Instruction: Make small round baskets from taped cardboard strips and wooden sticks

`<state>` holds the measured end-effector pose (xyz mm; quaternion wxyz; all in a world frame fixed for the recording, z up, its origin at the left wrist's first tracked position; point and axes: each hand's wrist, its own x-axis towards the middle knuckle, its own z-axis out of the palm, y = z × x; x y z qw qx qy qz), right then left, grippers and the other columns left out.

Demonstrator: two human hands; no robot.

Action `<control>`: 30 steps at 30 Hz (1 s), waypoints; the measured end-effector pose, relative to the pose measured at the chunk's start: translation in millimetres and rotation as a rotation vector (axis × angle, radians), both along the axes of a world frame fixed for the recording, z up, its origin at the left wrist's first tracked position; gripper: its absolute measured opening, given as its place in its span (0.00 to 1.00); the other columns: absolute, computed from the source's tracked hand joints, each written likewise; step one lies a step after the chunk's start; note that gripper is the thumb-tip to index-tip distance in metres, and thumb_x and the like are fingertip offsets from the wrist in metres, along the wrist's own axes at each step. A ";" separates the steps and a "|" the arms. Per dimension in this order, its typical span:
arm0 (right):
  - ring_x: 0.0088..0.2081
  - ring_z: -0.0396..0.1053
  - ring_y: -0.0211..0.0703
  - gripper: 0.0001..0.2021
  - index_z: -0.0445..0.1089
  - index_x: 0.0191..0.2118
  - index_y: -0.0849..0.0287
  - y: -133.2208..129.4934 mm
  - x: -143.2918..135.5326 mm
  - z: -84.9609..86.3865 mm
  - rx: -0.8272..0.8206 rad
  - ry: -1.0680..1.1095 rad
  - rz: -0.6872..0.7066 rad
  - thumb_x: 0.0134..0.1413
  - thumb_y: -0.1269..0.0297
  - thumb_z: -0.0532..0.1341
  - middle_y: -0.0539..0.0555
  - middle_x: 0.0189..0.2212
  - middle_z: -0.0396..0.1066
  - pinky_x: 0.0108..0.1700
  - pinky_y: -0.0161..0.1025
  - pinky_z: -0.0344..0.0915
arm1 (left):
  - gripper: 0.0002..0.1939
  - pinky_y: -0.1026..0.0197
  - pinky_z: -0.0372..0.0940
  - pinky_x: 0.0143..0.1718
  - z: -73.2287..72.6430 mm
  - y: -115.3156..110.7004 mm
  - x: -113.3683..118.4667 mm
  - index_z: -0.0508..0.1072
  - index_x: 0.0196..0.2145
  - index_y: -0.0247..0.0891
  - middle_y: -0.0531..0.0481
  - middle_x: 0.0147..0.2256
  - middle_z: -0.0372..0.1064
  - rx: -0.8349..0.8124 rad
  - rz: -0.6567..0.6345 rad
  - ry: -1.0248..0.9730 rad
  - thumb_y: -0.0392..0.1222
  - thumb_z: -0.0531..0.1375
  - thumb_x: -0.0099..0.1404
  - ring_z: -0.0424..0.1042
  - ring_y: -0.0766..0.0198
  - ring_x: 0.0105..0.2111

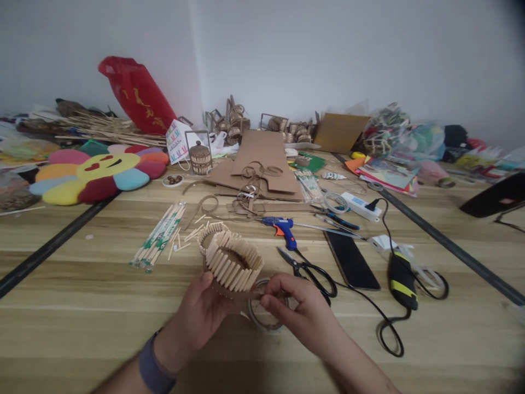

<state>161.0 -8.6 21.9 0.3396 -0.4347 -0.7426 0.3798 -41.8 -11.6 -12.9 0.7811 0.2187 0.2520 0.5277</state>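
My left hand (pixel 200 314) is wrapped round a small ring-shaped basket (pixel 233 262) built of short upright wooden sticks with a brown band around it, tilted with its opening toward me. My right hand (pixel 293 303) is closed in a pinch beside it, fingertips on the end of a thin brown cardboard strip (pixel 255 295) that runs from the basket's lower edge. Beneath those fingers a tape roll (pixel 262 323) lies on the wooden table, partly hidden. Just behind the held basket stands a similar stick ring (pixel 209 235). Loose short sticks (pixel 192 232) are scattered near it.
A blue glue gun (pixel 281 227), black-handled scissors (pixel 309 271) and a phone (pixel 353 260) lie ahead to the right, with a black and yellow tool (pixel 402 282) and cables beyond. Wrapped sticks (pixel 159 238) lie left. Cardboard sheets (pixel 262 158) and a finished lidded stick pot (pixel 200 156) stand farther back.
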 end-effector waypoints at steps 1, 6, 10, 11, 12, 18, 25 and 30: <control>0.26 0.66 0.37 0.12 0.68 0.25 0.58 0.2 -0.1 -0.2 0.010 0.000 -0.001 0.59 0.60 0.60 0.49 0.23 0.72 0.29 0.32 0.60 | 0.20 0.50 0.68 0.53 0.3 -0.5 0.5 0.80 0.41 0.36 0.44 0.42 0.80 0.001 -0.016 -0.010 0.53 0.66 0.57 0.77 0.48 0.46; 0.28 0.67 0.38 0.11 0.68 0.26 0.58 0.7 -0.3 -1.8 0.024 -0.003 -0.006 0.59 0.61 0.60 0.49 0.24 0.72 0.31 0.33 0.60 | 0.20 0.45 0.63 0.58 -3.8 -2.4 -0.1 0.79 0.44 0.37 0.44 0.46 0.79 0.044 -0.078 -0.052 0.52 0.64 0.60 0.73 0.45 0.52; 0.31 0.68 0.40 0.10 0.68 0.26 0.58 0.7 -0.9 -3.7 0.034 0.032 -0.011 0.59 0.62 0.60 0.50 0.26 0.70 0.34 0.34 0.62 | 0.19 0.49 0.66 0.55 -9.0 -4.0 -1.2 0.79 0.46 0.38 0.45 0.46 0.79 0.052 -0.098 -0.098 0.50 0.63 0.61 0.75 0.49 0.49; 0.34 0.69 0.41 0.10 0.68 0.27 0.58 0.6 -1.3 -4.0 0.054 0.055 -0.009 0.59 0.63 0.60 0.51 0.28 0.71 0.36 0.35 0.63 | 0.18 0.49 0.66 0.55 -9.5 -4.6 -0.9 0.79 0.46 0.38 0.45 0.46 0.79 0.056 -0.098 -0.108 0.50 0.63 0.61 0.75 0.49 0.49; 0.37 0.69 0.42 0.09 0.68 0.27 0.57 0.5 -1.7 -4.2 0.077 0.080 -0.007 0.59 0.63 0.61 0.53 0.32 0.71 0.38 0.36 0.64 | 0.18 0.48 0.66 0.55 -9.4 -5.3 -0.5 0.79 0.45 0.39 0.46 0.46 0.79 0.063 -0.096 -0.112 0.49 0.63 0.60 0.75 0.49 0.49; 0.50 0.68 0.47 0.08 0.67 0.28 0.56 0.5 -3.4 -5.0 0.094 0.149 0.006 0.58 0.67 0.61 0.58 0.44 0.71 0.48 0.41 0.65 | 0.21 0.45 0.66 0.54 -3.0 -5.5 4.0 0.78 0.47 0.41 0.45 0.46 0.78 0.079 -0.064 -0.035 0.51 0.67 0.57 0.74 0.46 0.50; 0.42 0.70 0.44 0.09 0.64 0.26 0.56 0.8 -7.2 -3.7 0.113 0.196 0.039 0.58 0.67 0.60 0.54 0.36 0.72 0.43 0.38 0.65 | 0.29 0.48 0.69 0.49 3.2 0.1 10.6 0.69 0.56 0.46 0.45 0.52 0.73 0.091 -0.021 0.059 0.57 0.65 0.60 0.71 0.46 0.52; 0.42 0.70 0.44 0.10 0.63 0.26 0.57 1.2 -9.2 -8.8 0.115 0.224 -0.012 0.59 0.66 0.60 0.55 0.39 0.73 0.44 0.38 0.64 | 0.23 0.53 0.68 0.47 1.6 1.4 11.2 0.68 0.53 0.49 0.50 0.49 0.73 0.171 0.272 0.296 0.53 0.65 0.62 0.72 0.52 0.49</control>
